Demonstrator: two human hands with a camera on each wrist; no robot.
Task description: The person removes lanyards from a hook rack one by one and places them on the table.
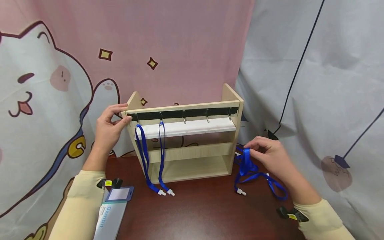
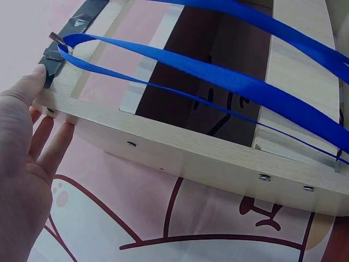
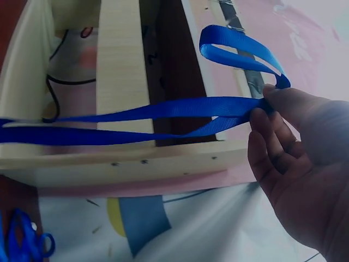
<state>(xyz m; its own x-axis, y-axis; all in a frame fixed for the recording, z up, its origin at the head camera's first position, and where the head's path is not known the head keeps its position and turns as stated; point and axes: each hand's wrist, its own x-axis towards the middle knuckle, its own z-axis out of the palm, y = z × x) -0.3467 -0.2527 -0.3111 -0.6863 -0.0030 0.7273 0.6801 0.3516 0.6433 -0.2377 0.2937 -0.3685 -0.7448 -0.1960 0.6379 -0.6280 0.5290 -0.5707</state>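
Observation:
A small wooden rack (image 1: 192,153) carries a black strip with several metal hooks along its top front. My left hand (image 1: 111,128) grips the rack's upper left corner, thumb on the front and fingers round the side panel (image 2: 163,144). Two blue lanyards (image 1: 143,146) hang from the two leftmost hooks, their white clips low near the tabletop. With thumb and fingertips, my right hand (image 1: 268,156) pinches another blue lanyard (image 1: 246,160) to the right of the rack. In the right wrist view, a loop of this lanyard (image 3: 229,43) sticks out beyond the pinching fingers and two straps trail away.
More blue lanyard straps (image 1: 277,191) lie on the dark red tabletop (image 1: 192,210) at the right. At the front left are a white box (image 1: 111,216) lettered "Gambit" and a blue-framed badge holder (image 1: 120,194). Printed curtains (image 1: 186,50) hang close behind the rack.

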